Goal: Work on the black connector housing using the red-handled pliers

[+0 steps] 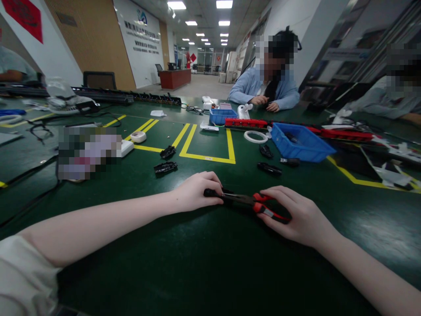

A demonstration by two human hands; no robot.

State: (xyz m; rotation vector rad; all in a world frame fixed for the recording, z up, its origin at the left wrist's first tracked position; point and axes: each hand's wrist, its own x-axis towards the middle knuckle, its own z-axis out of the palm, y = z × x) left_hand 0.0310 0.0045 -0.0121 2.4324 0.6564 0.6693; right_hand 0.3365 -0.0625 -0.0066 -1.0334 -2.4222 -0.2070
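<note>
Near the middle of the green table (204, 254), my left hand (201, 192) pinches a small black part (210, 193). My right hand (294, 216) is wrapped round the red and black handles of needle-nose pliers (259, 204). The pliers point left, and their tips meet the black part at my left fingertips. Whether the jaws grip it is too small to tell. Beyond my left hand lie two black plastic pieces (165, 167) (168, 152). More black pieces (269, 168) (266, 151) lie beyond my right hand.
A blue bin (301, 147) stands at the right, with a white ring (255, 137) beside it and a smaller blue bin (223, 115) farther back. Yellow tape (210, 158) marks the table. A person in light blue (243, 87) sits opposite. A tape roll (138, 136) lies left.
</note>
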